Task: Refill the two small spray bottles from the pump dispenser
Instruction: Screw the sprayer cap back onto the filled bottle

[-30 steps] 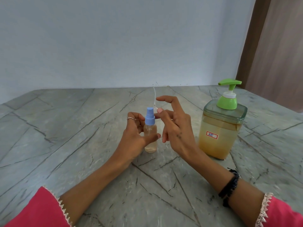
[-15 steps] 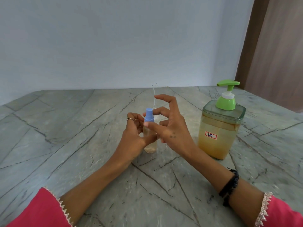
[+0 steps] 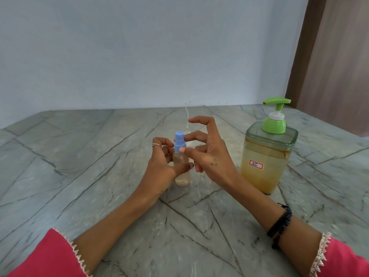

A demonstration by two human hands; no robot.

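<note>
A small clear spray bottle (image 3: 182, 176) with pale yellowish liquid and a blue spray cap (image 3: 179, 139) stands upright on the marble table (image 3: 79, 156). My left hand (image 3: 161, 168) wraps around its body from the left. My right hand (image 3: 211, 156) pinches the blue cap between thumb and a finger, the index finger raised above. The pump dispenser (image 3: 265, 160), a clear square jar of amber liquid with a green pump head, stands to the right, apart from both hands. A thin white tube (image 3: 186, 116) and something clear show behind my fingers, mostly hidden.
The dispenser carries a small red-bordered label (image 3: 256, 164) on its front. A pale wall runs along the table's far edge, and a brown curtain (image 3: 335, 56) hangs at the far right. Bare marble lies left of and in front of my hands.
My right hand has shifted left onto the blue cap, and its thumb now presses the cap's collar. My left hand keeps hold of the bottle, which stays in place.
</note>
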